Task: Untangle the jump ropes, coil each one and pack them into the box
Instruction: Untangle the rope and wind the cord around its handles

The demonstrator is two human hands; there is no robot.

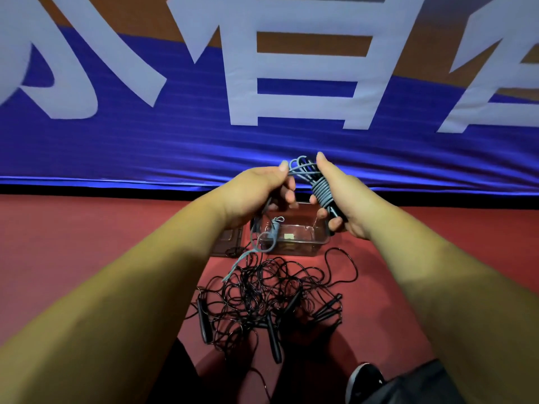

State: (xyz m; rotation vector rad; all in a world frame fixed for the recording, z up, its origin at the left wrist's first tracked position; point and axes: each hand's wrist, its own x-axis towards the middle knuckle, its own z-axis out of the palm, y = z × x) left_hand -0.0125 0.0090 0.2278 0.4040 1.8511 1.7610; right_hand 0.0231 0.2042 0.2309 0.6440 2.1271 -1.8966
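Grey coils wound tight: the grey jump rope (320, 189) sits bundled in the right hand (350, 199), fingers curled round its wraps and black handles, up at twelve o'clock from the clear plastic box (291, 248). The left hand (253, 193) pinches a loose loop at the bundle's ten o'clock. More grey cord (272, 232) drapes over the box's nine o'clock edge — and at six o'clock the black jump ropes (262, 298) lie tangled on the red floor (87, 243).

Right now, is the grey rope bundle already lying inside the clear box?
No, the right hand grips the grey rope bundle above the clear box, and the left hand pinches its loops.
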